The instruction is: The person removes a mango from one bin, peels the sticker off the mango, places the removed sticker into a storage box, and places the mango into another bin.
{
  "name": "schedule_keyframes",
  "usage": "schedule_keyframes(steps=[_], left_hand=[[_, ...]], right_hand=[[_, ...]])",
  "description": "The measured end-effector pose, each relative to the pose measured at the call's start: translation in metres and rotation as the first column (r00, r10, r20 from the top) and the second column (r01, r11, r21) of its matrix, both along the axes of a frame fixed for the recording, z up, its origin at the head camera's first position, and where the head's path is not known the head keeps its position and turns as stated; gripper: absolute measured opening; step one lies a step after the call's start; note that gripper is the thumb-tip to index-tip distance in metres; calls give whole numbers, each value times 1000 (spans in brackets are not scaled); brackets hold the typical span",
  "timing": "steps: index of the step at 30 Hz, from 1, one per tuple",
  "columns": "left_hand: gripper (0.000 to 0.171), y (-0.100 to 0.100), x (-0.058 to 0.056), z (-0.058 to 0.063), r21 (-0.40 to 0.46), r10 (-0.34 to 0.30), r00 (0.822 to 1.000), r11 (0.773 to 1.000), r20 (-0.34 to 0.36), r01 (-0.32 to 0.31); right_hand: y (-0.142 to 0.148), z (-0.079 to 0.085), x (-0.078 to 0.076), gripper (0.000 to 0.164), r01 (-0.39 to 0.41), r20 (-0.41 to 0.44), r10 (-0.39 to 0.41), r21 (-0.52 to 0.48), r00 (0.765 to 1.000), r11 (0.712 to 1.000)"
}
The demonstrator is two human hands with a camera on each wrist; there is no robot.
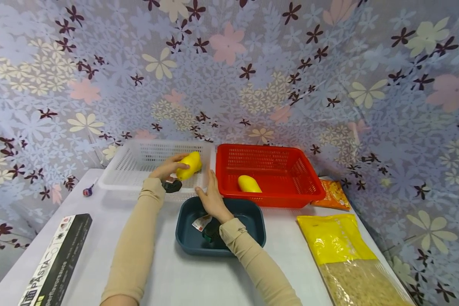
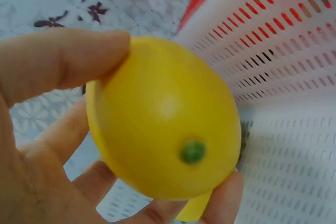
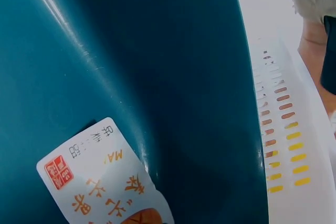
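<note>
My left hand grips a yellow lemon over the right end of the white basket. Thumb and fingers spread round the fruit, and its green stem spot faces the wrist camera. A further bit of yellow shows beneath it. My right hand reaches across the dark blue tub, fingers straight, its fingertips close to where the white and red baskets meet. Inside the tub lies a white printed card, partly cut off in the right wrist view.
A red basket holds a yellow fruit. Right of it lie an orange packet and a large yellow-topped bag. At the left are a long pasta box and a lollipop. Patterned cloth hangs behind.
</note>
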State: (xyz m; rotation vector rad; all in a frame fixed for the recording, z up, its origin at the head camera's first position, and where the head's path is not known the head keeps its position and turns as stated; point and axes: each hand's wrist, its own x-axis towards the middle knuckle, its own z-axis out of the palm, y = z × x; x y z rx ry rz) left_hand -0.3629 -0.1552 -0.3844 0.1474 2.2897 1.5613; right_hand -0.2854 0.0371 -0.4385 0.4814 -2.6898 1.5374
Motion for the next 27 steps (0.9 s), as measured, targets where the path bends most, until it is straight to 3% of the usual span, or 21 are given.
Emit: schedule_keyframes(steps=[7, 16, 27], left_hand=[[64, 6, 15, 9, 88, -7, 994, 996, -105, 17], [62, 10, 41, 14, 45, -18, 964, 999, -267, 31], [61, 21, 84, 14, 124, -95, 924, 981, -370, 151]], right_hand=[[0, 1, -1, 76, 18, -2, -18, -10, 1000, 1000], [-2, 1, 0, 77, 14, 11, -14, 3, 1000, 1000], [-1, 0, 0, 79, -15, -24, 15, -28, 1000, 999]])
